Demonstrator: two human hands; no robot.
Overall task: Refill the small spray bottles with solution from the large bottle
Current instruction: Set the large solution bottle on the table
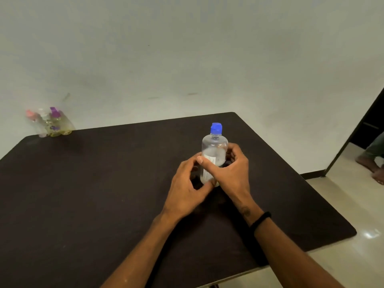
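A large clear bottle (214,148) with a blue cap (216,128) stands upright on the dark table (93,194), right of the middle. My right hand (230,173) grips its lower body, thumb across the white label. My left hand (185,186) curls around the bottle's left side near the base; whether its fingers press the bottle is hard to tell. A few small spray bottles (51,123) stand together at the table's far left corner against the wall, with pink, white and purple tops. They look blurred.
The table's right edge drops to a pale tiled floor (332,183). A dark door frame (353,138) stands at the right, and another person's bare feet (372,165) show beyond it. A white wall backs the table.
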